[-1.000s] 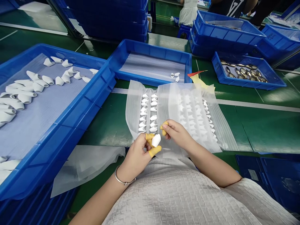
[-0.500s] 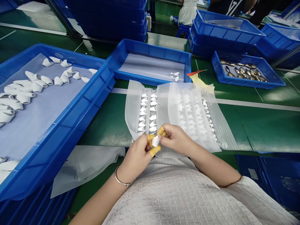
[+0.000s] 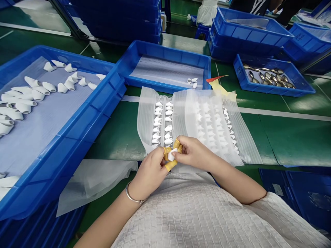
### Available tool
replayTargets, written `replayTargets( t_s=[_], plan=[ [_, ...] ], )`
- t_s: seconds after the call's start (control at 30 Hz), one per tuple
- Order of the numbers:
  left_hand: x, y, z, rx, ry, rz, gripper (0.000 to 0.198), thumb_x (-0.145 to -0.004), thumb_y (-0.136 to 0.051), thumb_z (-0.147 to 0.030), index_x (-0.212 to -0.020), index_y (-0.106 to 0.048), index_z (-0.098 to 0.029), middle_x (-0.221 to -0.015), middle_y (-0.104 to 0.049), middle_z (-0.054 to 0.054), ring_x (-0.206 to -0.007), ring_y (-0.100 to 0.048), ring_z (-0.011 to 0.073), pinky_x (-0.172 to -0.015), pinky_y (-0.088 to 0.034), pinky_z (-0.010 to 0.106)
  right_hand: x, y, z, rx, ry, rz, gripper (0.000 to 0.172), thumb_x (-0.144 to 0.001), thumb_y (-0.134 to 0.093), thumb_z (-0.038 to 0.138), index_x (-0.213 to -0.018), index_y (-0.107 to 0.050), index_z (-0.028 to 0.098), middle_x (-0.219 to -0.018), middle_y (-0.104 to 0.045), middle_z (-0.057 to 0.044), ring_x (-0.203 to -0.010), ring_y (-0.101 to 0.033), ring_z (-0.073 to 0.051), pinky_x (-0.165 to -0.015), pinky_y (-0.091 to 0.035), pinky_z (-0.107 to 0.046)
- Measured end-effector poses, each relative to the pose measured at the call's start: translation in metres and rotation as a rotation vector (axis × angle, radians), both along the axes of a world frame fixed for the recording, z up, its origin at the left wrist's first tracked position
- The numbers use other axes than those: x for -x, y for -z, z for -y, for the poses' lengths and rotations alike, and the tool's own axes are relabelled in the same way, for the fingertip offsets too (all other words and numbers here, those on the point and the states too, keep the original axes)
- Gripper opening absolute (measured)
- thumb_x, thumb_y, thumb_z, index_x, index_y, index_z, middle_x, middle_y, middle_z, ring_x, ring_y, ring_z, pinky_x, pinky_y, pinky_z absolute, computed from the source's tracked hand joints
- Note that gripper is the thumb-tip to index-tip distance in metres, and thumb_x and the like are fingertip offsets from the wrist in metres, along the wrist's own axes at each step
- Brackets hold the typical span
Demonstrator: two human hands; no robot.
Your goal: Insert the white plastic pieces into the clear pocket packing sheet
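Note:
Between my two hands is a small white hollow piece [image 3: 172, 154], with an angled cut like its neighbours. My left hand [image 3: 154, 165], in yellow finger cots, pinches it from the left. From the right my right hand [image 3: 190, 151], also with yellow finger cots, closes its thumb and fingers on the same piece. Just beyond them a translucent foam sheet [image 3: 179, 103] lies on the green table, with rows of similar white pieces [image 3: 168, 128] set in its folds. More rows show dimly through the sheet's right part. My fingers partly hide the held piece.
On the left a large blue tray [image 3: 85, 113] holds many loose white pieces. Behind the sheet, another blue tray [image 3: 165, 51] has a few. A blue bin [image 3: 274, 91] of metal spoons stands at right, near stacked bins [image 3: 248, 38]. A loose translucent sheet [image 3: 98, 182] hangs off the table edge.
My fingers have shifted slightly around the white piece, which has turned a little between them. Both hands stay in nearly the same place; the view has tilted slightly.

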State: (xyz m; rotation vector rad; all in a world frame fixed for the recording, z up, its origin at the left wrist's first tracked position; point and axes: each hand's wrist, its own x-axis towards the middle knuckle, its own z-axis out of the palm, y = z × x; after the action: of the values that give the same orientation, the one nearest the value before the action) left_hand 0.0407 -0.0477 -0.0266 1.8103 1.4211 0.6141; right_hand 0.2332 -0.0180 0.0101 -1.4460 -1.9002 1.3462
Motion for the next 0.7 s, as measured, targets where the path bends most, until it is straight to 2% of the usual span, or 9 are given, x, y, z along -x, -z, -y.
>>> replayTargets(
  t_s=[0.13, 0.33, 0.57, 0.7],
  plan=[
    [0.001, 0.000, 0.001, 0.011, -0.025, 0.007, 0.029, -0.081, -0.068, -0.034, -0.074, -0.043, -0.022, -0.070, -0.052, -0.004, -0.061, -0.049, 0.0146, -0.055, -0.037, 0.027, 0.001, -0.004, 0.000, -0.057, -0.003, 0.029, 0.013, -0.084, -0.057, 0.022, -0.074, -0.049, 0.021, -0.066, -0.052, 0.005, -0.059, -0.046, -0.011, -0.053, -0.033, -0.025],
    [0.000, -0.003, 0.000, 0.034, -0.010, 0.032, 0.028, -0.080, -0.068, -0.035, -0.073, -0.045, -0.022, -0.070, -0.053, -0.003, -0.061, -0.049, 0.0142, -0.056, -0.038, 0.028, 0.002, -0.005, 0.001, -0.039, 0.000, 0.008, 0.014, -0.083, -0.061, 0.025, -0.076, -0.049, 0.021, -0.065, -0.052, 0.005, -0.058, -0.046, -0.012, -0.053, -0.033, -0.025],
    [0.000, -0.004, 0.001, 0.139, -0.040, 0.133, 0.024, -0.080, -0.068, -0.036, -0.078, -0.050, -0.021, -0.070, -0.053, -0.004, -0.062, -0.050, 0.0137, -0.058, -0.042, 0.028, -0.003, 0.008, 0.001, 0.042, 0.032, -0.191, 0.006, -0.085, -0.056, 0.018, -0.080, -0.058, 0.020, -0.069, -0.054, 0.004, -0.061, -0.046, -0.011, -0.056, -0.034, -0.025],
    [0.000, -0.005, 0.002, 0.132, -0.053, 0.112, 0.024, -0.080, -0.068, -0.038, -0.080, -0.050, -0.021, -0.070, -0.052, -0.004, -0.062, -0.050, 0.0138, -0.058, -0.042, 0.028, -0.001, 0.011, 0.004, 0.076, 0.099, -0.274, 0.007, -0.091, -0.054, 0.024, -0.084, -0.056, 0.021, -0.073, -0.055, 0.003, -0.065, -0.051, -0.012, -0.059, -0.038, -0.026]
  ],
)
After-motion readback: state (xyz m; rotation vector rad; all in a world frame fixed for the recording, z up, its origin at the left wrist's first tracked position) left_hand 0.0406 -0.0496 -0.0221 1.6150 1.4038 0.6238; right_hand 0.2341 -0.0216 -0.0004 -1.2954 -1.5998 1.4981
